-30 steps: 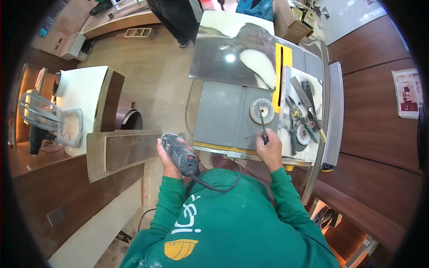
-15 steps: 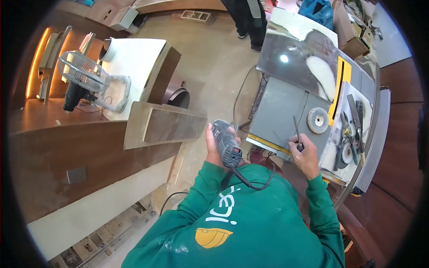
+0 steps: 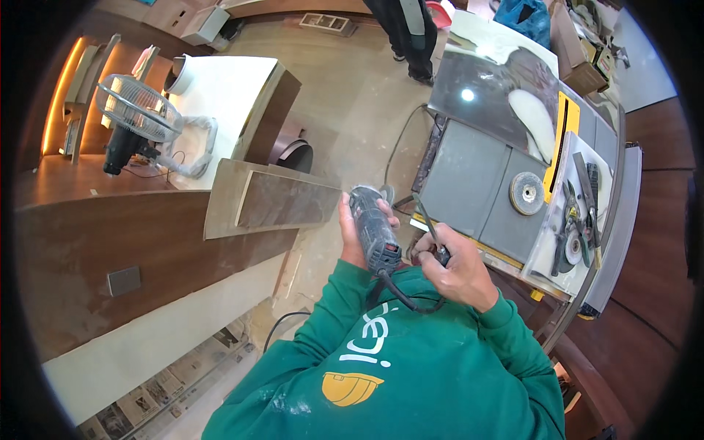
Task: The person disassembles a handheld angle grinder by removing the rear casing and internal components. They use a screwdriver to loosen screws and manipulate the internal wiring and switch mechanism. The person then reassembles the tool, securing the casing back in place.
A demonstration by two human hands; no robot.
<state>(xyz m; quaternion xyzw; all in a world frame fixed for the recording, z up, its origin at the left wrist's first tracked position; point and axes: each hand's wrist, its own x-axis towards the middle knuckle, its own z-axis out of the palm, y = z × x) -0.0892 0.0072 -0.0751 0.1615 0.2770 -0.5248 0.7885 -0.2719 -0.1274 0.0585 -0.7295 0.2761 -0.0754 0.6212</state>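
Observation:
My left hand (image 3: 350, 227) grips a dusty grey and black angle grinder (image 3: 374, 231) lengthwise, its dark cord running from the lower end. Close on its right, my right hand (image 3: 458, 268) holds a thin metal tool with a dark handle (image 3: 429, 221), whose tip points toward the grinder's head; I cannot tell if they touch. On the grey saw table (image 3: 465, 191) lies a round abrasive disc (image 3: 526, 192). To its right a white board (image 3: 570, 150) bears pliers, a long blade, another disc (image 3: 573, 248) and several other tools.
A metallic sheet (image 3: 490, 95) covers the table's far part, near a cardboard box (image 3: 572, 44). A person's dark-clad legs (image 3: 414, 40) stand beyond. At left are a fan (image 3: 136, 110) on a white counter (image 3: 235, 103) and leaning boards (image 3: 282, 198). Cables cross the floor.
My right hand has moved left, off the table's front edge to beside the grinder, with the thin tool in it. The view has shifted, bringing the table rightward in the picture.

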